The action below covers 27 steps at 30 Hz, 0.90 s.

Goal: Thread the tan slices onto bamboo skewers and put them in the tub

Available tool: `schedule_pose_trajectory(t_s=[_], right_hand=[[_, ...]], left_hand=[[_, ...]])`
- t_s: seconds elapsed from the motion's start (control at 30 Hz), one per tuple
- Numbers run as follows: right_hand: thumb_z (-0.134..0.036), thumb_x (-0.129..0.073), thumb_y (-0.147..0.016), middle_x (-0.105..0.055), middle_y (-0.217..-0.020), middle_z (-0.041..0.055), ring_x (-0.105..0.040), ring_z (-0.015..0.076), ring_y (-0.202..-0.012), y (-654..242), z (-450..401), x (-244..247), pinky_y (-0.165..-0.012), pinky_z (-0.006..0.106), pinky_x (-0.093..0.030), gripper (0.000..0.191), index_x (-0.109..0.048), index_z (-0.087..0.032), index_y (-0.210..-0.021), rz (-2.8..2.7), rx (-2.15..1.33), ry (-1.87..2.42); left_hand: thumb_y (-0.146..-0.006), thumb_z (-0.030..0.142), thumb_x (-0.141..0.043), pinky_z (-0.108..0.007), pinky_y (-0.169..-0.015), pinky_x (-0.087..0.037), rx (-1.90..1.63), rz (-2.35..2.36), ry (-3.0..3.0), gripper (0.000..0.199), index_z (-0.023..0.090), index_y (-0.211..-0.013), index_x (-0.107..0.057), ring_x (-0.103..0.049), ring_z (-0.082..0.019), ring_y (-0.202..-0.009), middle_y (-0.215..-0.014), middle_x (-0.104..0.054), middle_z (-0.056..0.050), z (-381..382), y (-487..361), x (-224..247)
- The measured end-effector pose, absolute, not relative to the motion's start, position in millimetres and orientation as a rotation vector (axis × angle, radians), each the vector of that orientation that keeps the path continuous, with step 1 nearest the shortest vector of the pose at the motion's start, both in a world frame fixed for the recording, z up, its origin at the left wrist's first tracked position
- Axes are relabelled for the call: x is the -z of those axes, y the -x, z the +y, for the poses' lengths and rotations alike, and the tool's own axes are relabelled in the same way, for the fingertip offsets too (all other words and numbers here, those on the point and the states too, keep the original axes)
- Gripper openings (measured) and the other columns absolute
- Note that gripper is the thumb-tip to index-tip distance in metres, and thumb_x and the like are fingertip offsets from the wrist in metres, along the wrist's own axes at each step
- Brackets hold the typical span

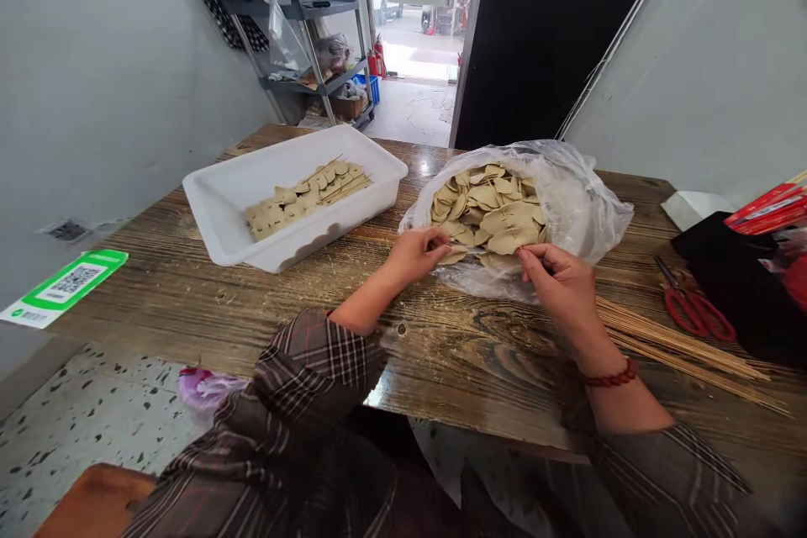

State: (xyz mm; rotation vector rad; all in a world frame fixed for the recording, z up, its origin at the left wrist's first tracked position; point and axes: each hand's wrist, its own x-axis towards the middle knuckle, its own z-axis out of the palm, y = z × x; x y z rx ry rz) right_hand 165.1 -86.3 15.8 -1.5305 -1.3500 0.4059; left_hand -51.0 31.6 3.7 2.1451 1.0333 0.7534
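A clear plastic bag (583,210) lies open on the table, full of thin, flat beige slices (482,197). At its front left edge my left hand (417,255) is closed, with thumb and fingertips on a beige slice (455,255). My right hand (562,282) pinches the edge of another beige slice (508,240) at the front of the pile. To the left stands a white plastic tub (293,248), in which beige slices threaded on thin sticks (308,195) lie side by side.
Loose bamboo skewers (687,345) lie right of my right hand, near red-handled scissors (697,311) and a black holder (725,273). A green-and-white code card (66,286) is at the table's left edge. Behind the wooden table (252,311) stands a grey cart (315,13).
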Motion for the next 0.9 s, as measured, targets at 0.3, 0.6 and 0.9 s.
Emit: schedule_pose_trajectory(t_s=[0.3,0.6,0.9], right_hand=[[-0.040,-0.059,-0.086,-0.055,-0.053,-0.0031,-0.045,0.0110,-0.050,-164.5,-87.1,-13.9,-0.050,0.025,-0.034,0.027,-0.069,-0.017,-0.078,-1.354,-0.410,1.527],[-0.039,-0.059,-0.086,-0.055,-0.054,-0.0028,-0.046,0.0108,-0.050,-161.2,-89.2,-18.0,-0.050,0.024,-0.034,0.027,-0.069,-0.016,-0.077,-1.379,-0.430,1.536],[-0.038,-0.060,-0.086,-0.055,-0.053,-0.0029,-0.048,0.0115,-0.051,-158.5,-91.7,-19.3,-0.051,0.024,-0.035,0.024,-0.070,-0.016,-0.081,-1.402,-0.542,1.490]], left_hand=[[-0.072,0.020,-0.070,-0.025,-0.069,-0.043,-0.654,0.905,-2.291,0.014,0.016,-0.085,-0.073,-0.058,-0.014,-0.074,-0.085,-0.067,-0.004,33.0,58.8,-6.5],[-0.077,0.028,-0.061,-0.024,-0.065,-0.041,-0.800,0.891,-1.955,0.020,0.013,-0.066,-0.068,-0.053,-0.012,-0.066,-0.065,-0.062,-0.001,34.8,58.1,-3.7],[-0.073,0.045,-0.067,-0.022,-0.056,-0.044,-0.953,0.808,-1.270,0.032,0.014,-0.075,-0.061,-0.055,-0.011,-0.061,-0.067,-0.061,0.000,30.8,57.2,-11.7]])
